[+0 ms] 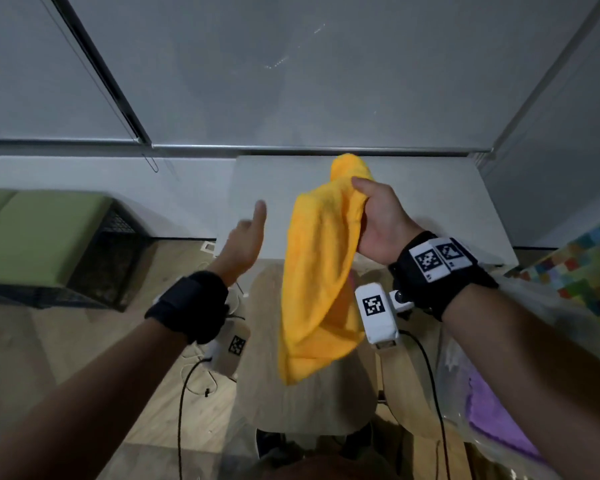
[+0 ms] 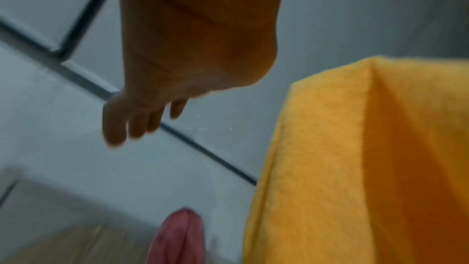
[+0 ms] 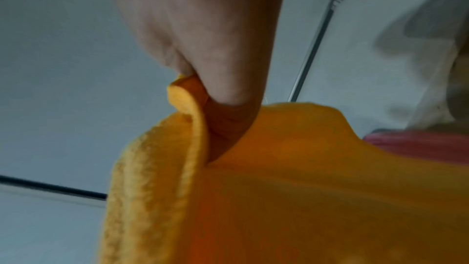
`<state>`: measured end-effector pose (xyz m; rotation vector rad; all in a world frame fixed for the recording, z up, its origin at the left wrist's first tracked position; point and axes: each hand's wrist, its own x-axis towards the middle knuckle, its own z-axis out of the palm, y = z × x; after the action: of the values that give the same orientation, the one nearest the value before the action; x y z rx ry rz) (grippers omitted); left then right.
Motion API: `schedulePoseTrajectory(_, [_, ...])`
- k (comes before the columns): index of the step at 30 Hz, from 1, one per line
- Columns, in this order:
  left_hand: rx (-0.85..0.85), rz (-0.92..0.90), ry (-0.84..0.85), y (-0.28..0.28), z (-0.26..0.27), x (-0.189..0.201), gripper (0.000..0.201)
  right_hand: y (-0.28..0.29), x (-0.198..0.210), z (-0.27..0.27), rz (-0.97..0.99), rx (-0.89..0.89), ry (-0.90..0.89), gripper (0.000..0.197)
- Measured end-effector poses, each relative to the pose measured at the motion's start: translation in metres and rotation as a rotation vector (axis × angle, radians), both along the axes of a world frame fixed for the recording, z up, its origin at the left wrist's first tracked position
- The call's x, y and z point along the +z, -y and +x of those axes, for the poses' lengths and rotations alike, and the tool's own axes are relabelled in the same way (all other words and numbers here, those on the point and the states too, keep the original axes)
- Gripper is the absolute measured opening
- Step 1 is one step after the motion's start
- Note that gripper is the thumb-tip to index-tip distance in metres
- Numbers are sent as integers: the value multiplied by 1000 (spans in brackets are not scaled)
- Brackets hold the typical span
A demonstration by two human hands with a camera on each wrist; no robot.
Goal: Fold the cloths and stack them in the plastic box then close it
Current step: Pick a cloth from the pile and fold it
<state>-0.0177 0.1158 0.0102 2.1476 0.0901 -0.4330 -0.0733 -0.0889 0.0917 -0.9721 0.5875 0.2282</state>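
Note:
A yellow cloth (image 1: 317, 271) hangs in the air over the white table (image 1: 264, 181). My right hand (image 1: 378, 216) grips its top, thumb and fingers curled round the bunched fabric (image 3: 187, 95). My left hand (image 1: 246, 233) is a little to the left of the cloth, apart from it, with its fingers (image 2: 119, 125) straight and nothing in them. In the left wrist view the yellow cloth (image 2: 355, 168) fills the right side. A purple cloth (image 1: 492, 414) lies in clear plastic at the lower right; I cannot tell if that is the box.
A pale wooden stool (image 1: 291, 393) stands below the cloth. A green padded bench (image 1: 42, 237) is at the left. A pink cloth (image 2: 177, 236) shows low in the left wrist view. Colourful checked fabric (image 1: 586, 271) lies at the far right. Grey wall panels rise behind the table.

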Motion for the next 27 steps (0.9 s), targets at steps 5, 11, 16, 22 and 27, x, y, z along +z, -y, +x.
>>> schedulePoseTrajectory(5, [-31, -765, -819, 6, -42, -19, 107, 2, 12, -7, 8, 48, -7, 34])
schedulePoseTrajectory(11, [19, -1137, -787, 45, -39, -14, 102, 7, 9, -6, -105, 84, -38, 40])
schedulePoseTrajectory(16, [174, -1097, -497, 61, -34, -5, 72, 15, 11, -7, -71, 13, 60, 44])
schedulePoseTrajectory(22, [82, -1039, -401, 46, -26, 6, 72, 20, 27, -19, -78, 8, 27, 51])
schedulePoseTrajectory(27, [-46, -888, -321, 22, -13, 13, 55, 29, 34, -20, -34, 61, 89, 39])
